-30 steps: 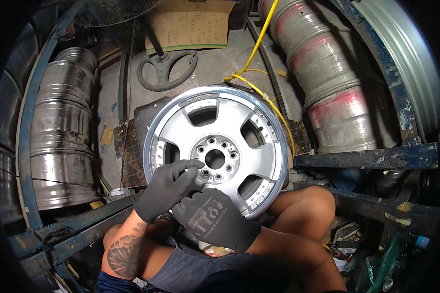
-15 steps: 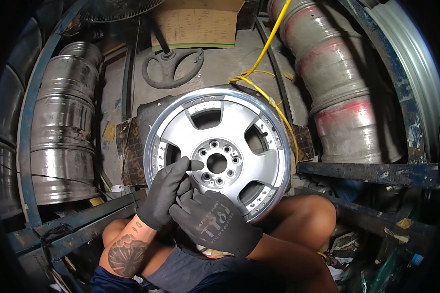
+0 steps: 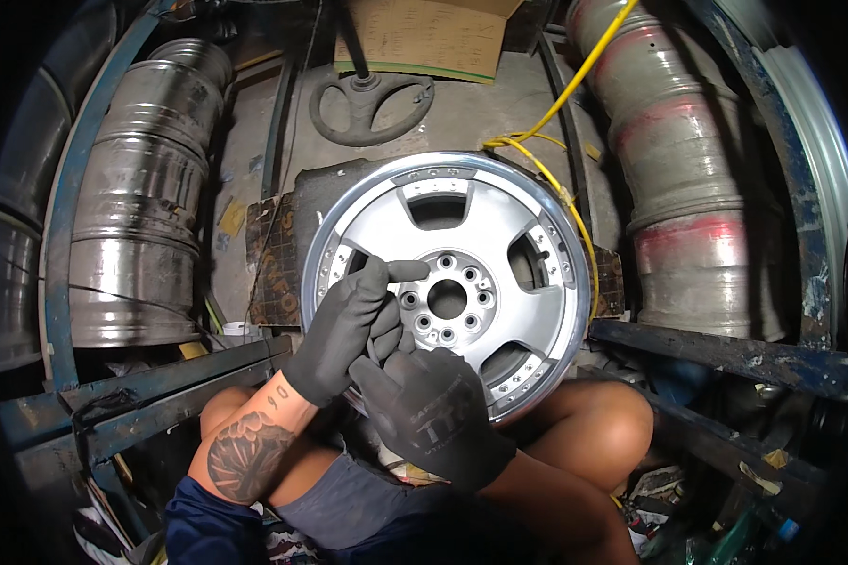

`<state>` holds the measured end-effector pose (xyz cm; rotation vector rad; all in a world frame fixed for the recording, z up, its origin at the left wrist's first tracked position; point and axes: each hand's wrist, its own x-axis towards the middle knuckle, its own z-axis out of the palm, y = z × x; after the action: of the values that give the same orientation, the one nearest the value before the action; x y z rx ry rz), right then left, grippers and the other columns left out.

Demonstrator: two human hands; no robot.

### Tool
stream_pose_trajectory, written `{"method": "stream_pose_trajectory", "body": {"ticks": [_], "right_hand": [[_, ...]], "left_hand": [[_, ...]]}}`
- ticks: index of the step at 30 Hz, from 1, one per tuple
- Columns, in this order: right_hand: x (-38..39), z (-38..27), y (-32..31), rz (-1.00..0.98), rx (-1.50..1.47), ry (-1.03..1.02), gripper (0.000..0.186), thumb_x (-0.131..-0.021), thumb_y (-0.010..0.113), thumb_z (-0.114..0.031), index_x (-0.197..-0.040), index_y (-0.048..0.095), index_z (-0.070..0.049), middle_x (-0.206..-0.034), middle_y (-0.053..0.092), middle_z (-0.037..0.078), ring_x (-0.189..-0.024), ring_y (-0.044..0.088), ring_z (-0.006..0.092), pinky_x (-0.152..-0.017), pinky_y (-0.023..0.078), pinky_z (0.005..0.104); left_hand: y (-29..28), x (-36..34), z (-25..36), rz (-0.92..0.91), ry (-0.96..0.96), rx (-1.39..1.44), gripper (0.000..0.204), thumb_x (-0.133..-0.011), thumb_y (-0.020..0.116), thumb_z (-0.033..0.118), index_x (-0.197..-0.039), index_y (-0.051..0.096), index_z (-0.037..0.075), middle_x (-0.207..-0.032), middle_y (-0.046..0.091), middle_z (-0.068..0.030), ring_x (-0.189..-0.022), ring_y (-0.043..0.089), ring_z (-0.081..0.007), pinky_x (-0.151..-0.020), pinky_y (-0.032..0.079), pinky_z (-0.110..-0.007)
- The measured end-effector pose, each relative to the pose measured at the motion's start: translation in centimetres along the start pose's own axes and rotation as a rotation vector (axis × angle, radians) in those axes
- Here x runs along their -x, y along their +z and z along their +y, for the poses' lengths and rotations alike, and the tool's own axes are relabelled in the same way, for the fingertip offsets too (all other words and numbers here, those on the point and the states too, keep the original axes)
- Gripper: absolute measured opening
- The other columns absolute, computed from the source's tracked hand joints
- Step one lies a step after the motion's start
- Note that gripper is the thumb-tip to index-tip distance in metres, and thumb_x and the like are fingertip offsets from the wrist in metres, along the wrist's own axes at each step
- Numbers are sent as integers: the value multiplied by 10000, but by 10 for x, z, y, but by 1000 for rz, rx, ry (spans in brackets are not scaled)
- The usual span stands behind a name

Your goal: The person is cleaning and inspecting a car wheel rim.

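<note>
A silver car wheel rim (image 3: pixel 481 226) with a polished lip and rivets lies face up between my knees. My left hand (image 3: pixel 344 330), in a dark grey work glove, is over the left part of its face. Its index finger points right, just beyond the hub holes, and the other fingers are curled. My right hand (image 3: pixel 433 414), gloved alike, hovers at the near edge of the rim. Its closed fingertips meet the curled fingers of my left hand. Whatever small thing may be between them is hidden.
Stacked metal wheel barrels stand at left (image 3: pixel 137 235) and right (image 3: pixel 688 188). Beyond the rim are a steering wheel (image 3: pixel 365 108) on a column and a cardboard sheet (image 3: pixel 424 38). A yellow hose (image 3: pixel 575 89) runs past the rim's right side. A blue steel frame (image 3: pixel 725 353) borders the right.
The view has shifted, so the surroundings sit further right and higher. My left index finger has moved a little farther forward over the rim. My hands remain together.
</note>
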<state>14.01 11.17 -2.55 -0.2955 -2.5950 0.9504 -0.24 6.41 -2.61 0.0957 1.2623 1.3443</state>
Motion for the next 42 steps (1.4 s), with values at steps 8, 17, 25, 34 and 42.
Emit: {"method": "stream_pose_trajectory", "body": {"ticks": [8,17,25,34,42], "right_hand": [[-5,-9,5,-168,-48,-20,233,-816,651,-158,-1016,586,-59,-976,545,124,-866,583,279,-712,477,396],[13,-5,25,-223,-114,-180,242,-802,673,-165,-1018,605,-78,-847,596,87,-778,628,284,-665,494,410],[19,-11,13,-403,-44,-134,230,-757,720,-214,-948,646,-109,-856,654,97,-776,673,299,-661,543,410],[52,-3,36,-662,-39,-74,157,-824,653,-195,-889,693,-58,-854,673,153,-844,670,318,-766,525,426],[79,-2,59,-990,30,-104,524,-968,511,-422,-1245,623,9,-1191,656,217,-1060,676,317,-896,537,396]], "left_hand": [[-8,-5,7,-43,-197,74,475,-1040,534,396,-1285,565,-10,-837,668,-16,-568,564,-22,-506,451,-154],[-44,-3,-35,-369,-50,-614,434,-976,613,437,-1145,723,52,-974,710,-71,-903,636,-126,-804,504,-268],[-42,0,-49,-414,102,-1006,316,-973,539,316,-1144,688,96,-1031,716,-126,-972,677,-287,-919,502,-384],[-32,5,-65,-410,136,-1374,243,-969,492,312,-917,622,114,-881,670,-172,-875,646,-379,-816,483,-494],[-43,12,-88,-545,195,-1468,245,-968,526,296,-1072,648,110,-985,691,-151,-961,668,-351,-862,511,-473]]}}
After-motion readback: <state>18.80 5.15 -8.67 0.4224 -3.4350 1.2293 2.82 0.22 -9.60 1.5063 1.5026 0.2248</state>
